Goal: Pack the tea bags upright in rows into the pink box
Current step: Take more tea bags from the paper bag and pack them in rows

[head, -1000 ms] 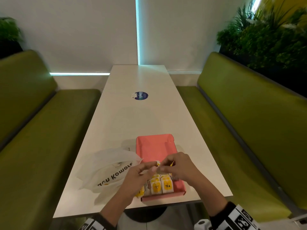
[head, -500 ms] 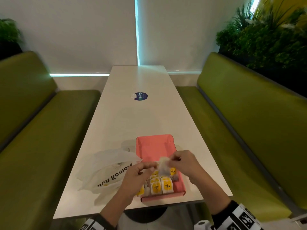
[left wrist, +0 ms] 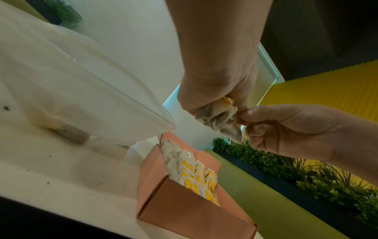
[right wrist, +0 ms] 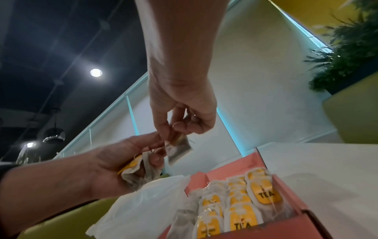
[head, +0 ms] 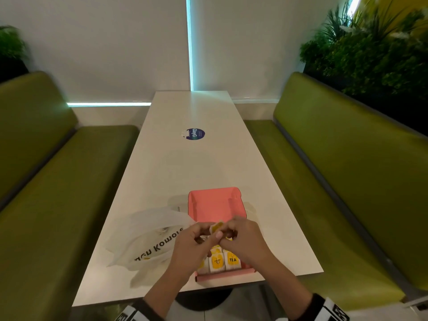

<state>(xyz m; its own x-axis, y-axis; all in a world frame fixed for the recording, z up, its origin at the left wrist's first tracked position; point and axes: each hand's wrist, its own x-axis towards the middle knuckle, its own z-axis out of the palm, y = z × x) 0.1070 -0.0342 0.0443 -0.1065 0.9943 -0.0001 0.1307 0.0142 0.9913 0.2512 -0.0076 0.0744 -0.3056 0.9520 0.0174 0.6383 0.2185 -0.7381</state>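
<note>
To the left of your hands lies a white plastic bag (head: 148,237) with dark lettering, slumped on the white table (head: 185,170); the left wrist view shows its folded edge hanging just above the box corner. Your left hand (head: 192,249) has its fingers curled round a small bunch of tea bags (right wrist: 136,171) — a detail the head view hides behind the knuckles, but the right wrist view shows plainly in the palm. The two hands meet fingertip to fingertip above the near half of the pink box (head: 215,205). Your right hand (head: 243,242) pinches one tea bag (right wrist: 179,149) between thumb and fingers; in the head view only its yellow tag shows, while the wrist views show the grey pouch hanging below the pinch. Beneath both hands, packed tea bags (right wrist: 239,208) stand upright in rows at the near end of the box, yellow "TEA" tags facing you — the right wrist view shows about three rows side by side. The far part of the box, beyond your hands, shows bare pink floor. To the right of your right hand runs a green bench (head: 347,181).
</note>
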